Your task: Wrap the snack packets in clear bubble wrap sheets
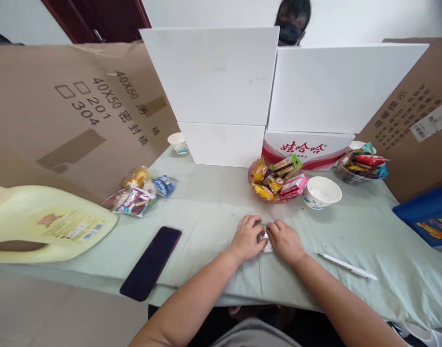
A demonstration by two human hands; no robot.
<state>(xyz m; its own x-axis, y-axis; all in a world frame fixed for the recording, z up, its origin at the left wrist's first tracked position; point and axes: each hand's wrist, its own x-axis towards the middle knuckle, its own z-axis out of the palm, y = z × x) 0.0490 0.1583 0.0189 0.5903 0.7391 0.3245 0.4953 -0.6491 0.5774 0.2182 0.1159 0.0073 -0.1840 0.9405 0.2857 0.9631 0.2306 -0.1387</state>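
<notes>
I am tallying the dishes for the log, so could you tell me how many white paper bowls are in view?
2: one paper bowl sits right of the snack plate, another stands far left beside the white box. A third may be hidden behind the right snack pile.

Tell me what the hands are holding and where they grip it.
Both the left hand and right hand pinch a small silvery wrapper between them on the tablecloth, one at each end.
</notes>
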